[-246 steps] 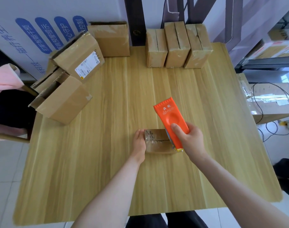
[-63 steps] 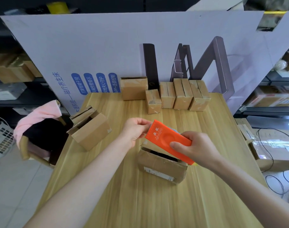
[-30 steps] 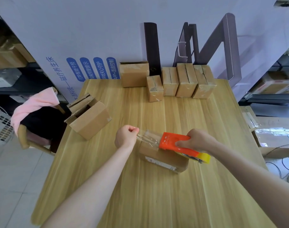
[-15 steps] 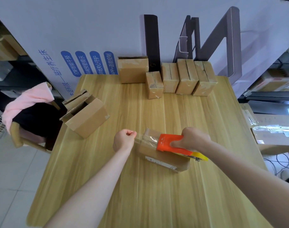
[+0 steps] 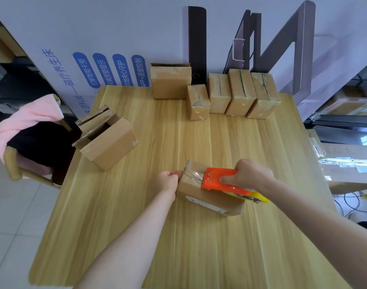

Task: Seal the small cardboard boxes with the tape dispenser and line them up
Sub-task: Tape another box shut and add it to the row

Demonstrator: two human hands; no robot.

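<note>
A pale wooden bench (image 5: pixel 199 247) stands against a white printed board. Between the two hands lies a small brown box (image 5: pixel 209 198). The left hand (image 5: pixel 168 181), fingers curled, pinches the end of the clear tape (image 5: pixel 194 176) at the box's end. The right hand (image 5: pixel 251 176) grips the orange tape dispenser (image 5: pixel 218 181), which rests on the box top just left of that hand. The box looks light and likely to slide, its flaps springy, so it wants steadying at that end while the dispenser is drawn along the seam. Well beyond the hands stand the sealed boxes (image 5: pixel 241 92); an open box (image 5: pixel 109 147) sits far left of the left hand.
</note>
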